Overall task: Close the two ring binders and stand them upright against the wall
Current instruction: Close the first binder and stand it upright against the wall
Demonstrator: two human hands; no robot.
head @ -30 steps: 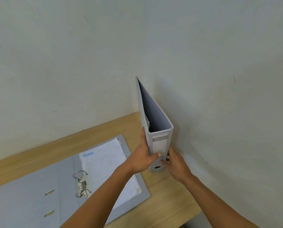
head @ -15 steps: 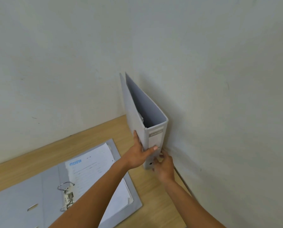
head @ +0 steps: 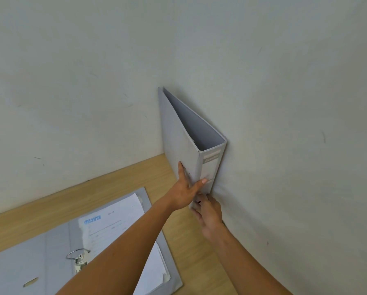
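Ring binders, two, both grey. One, the closed binder (head: 181, 137), stands upright on the desk (head: 135, 179) in the corner, its right cover against the right wall (head: 295, 124), spine with a pale label facing the camera. The other, the open binder (head: 50, 248), lies flat on the desk to the left, covers spread, one metal ring mechanism (head: 78, 259) at its centre, a stack of printed sheets (head: 118, 226) on its right half. Hands, two, both bare. The left hand (head: 183, 189) is spread flat against the left cover of the closed binder, thumb hooked round the spine, pressing rather than gripping. The right hand (head: 208, 211) is at the foot of the spine, fingers curled against it; how firmly it holds cannot be told. Walls, two, off-white, meeting behind the closed binder.
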